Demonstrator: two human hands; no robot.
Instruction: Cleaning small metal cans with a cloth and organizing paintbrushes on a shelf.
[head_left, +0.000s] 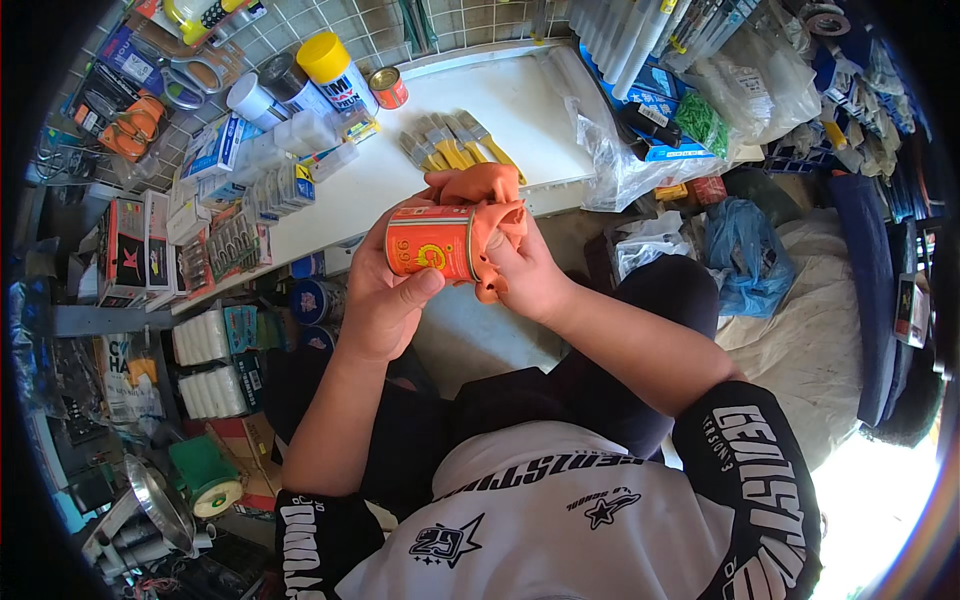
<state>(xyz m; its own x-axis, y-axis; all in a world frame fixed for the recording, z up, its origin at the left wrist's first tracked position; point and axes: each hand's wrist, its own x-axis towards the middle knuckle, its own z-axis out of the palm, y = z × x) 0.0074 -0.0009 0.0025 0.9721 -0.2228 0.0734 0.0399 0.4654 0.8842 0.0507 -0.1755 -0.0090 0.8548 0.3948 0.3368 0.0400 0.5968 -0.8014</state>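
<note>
My left hand holds a red-orange metal can on its side, in front of the white shelf's edge. Bunched against the can's right end is an orange cloth, which my right hand grips with its thumb pressed into it. Part of the cloth lies over the fingertips at the top of the can. Just beyond my hands, several paintbrushes with yellow handles rest on the white shelf. A smaller red can stands farther back, beside a spray can with a yellow cap.
Boxes and blister packs crowd the shelf's left part, with scissors hanging behind. Plastic wrap and a blue box lie at the right. A blue plastic bag sits near my right knee.
</note>
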